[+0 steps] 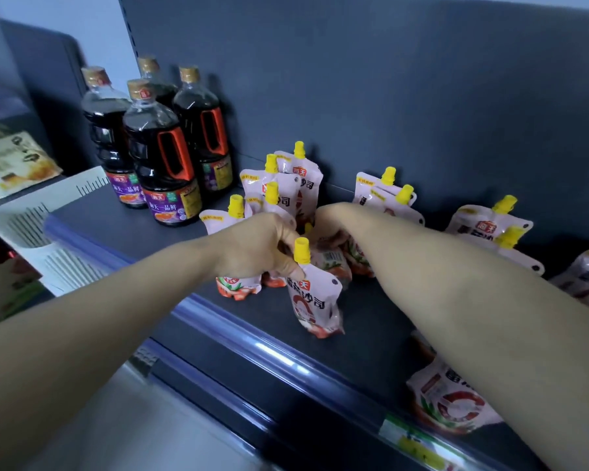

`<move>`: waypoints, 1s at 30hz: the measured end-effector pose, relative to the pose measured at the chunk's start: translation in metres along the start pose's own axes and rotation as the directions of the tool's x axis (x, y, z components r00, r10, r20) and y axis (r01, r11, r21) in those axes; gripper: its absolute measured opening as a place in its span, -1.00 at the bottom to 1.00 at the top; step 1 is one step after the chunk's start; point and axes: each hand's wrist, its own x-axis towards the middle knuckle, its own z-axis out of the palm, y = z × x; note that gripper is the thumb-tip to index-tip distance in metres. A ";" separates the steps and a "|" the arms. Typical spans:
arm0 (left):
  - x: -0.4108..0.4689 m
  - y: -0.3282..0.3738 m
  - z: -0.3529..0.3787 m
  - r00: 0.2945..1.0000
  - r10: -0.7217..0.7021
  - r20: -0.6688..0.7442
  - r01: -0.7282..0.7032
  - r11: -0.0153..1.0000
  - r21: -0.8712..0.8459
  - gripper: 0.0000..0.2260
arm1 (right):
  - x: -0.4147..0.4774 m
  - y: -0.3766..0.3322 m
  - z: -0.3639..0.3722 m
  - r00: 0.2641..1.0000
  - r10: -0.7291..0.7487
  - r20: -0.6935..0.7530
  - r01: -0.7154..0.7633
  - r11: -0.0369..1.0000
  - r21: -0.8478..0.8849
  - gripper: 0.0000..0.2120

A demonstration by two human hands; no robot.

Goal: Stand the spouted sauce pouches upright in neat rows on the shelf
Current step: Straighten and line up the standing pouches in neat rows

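Note:
Several white sauce pouches with yellow spout caps stand on the dark shelf (123, 229). My left hand (252, 248) grips the top of a front pouch (315, 300) just under its yellow cap; that pouch stands slightly tilted near the shelf's front. My right hand (330, 226) reaches behind it and curls round another pouch (334, 263), mostly hidden by the hand. A cluster of upright pouches (286, 185) stands behind my hands. More pouches (385, 195) lean against the back wall to the right.
Several dark soy sauce bottles (160, 158) stand at the shelf's left. A pouch (449, 399) lies flat near the front edge under my right forearm. Further pouches (490, 229) lean at the far right. A white basket (31, 219) sits left of the shelf.

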 end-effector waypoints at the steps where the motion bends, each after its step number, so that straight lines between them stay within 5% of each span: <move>1: -0.001 0.000 0.000 1.000 -0.001 0.000 0.001 1.000 -0.001 -0.92 | -0.005 -0.001 0.000 1.000 -0.016 0.007 0.016 1.000 0.005 -0.89; 4: 0.000 -0.002 0.000 1.000 -0.003 -0.018 0.003 1.000 0.009 -0.86 | 0.001 -0.004 0.002 1.000 -0.009 0.016 0.009 0.999 -0.031 -0.79; 6: 0.000 -0.001 0.001 1.000 -0.009 -0.024 0.009 1.000 0.009 -0.94 | 0.010 -0.007 0.006 0.999 0.027 0.027 -0.023 0.993 -0.112 -0.90; 11: -0.001 0.002 0.001 1.000 0.011 -0.013 -0.011 1.000 0.012 -0.95 | 0.017 -0.008 -0.008 0.999 0.006 -0.041 -0.017 0.965 -0.263 -0.66; 14: 0.002 0.003 0.002 1.000 0.019 0.007 -0.019 1.000 0.012 -0.92 | 0.010 -0.012 -0.016 0.995 -0.013 -0.096 -0.023 0.931 -0.364 -0.88; 16: 0.004 0.002 0.002 0.999 0.026 0.026 -0.027 1.000 0.013 -0.87 | 0.004 -0.009 -0.019 0.988 -0.021 -0.155 -0.040 0.923 -0.383 -0.81; 18: 0.005 0.003 0.001 0.998 0.039 0.050 -0.040 0.999 0.020 -0.89 | -0.012 -0.007 -0.026 0.984 -0.021 -0.175 -0.034 0.951 -0.306 -0.73; 21: 0.007 0.008 0.002 0.994 0.052 0.094 -0.053 0.999 0.011 -0.97 | -0.020 0.004 -0.044 0.981 0.039 -0.192 -0.033 0.999 0.032 -0.71; 25: 0.011 0.011 0.002 0.988 0.069 0.140 -0.072 0.997 0.013 -0.90 | -0.032 0.010 -0.049 0.990 0.127 -0.055 -0.115 0.976 0.183 -0.77; 29: 0.012 0.012 0.002 0.980 0.096 0.172 -0.102 0.994 0.024 -0.97 | -0.052 0.022 -0.045 0.990 0.071 -0.118 -0.028 0.943 0.331 -0.94; 30: 0.013 0.012 0.002 0.980 0.100 0.173 -0.107 0.994 0.030 -0.96 | -0.058 0.024 -0.043 0.988 0.060 -0.140 0.000 0.919 0.394 -0.85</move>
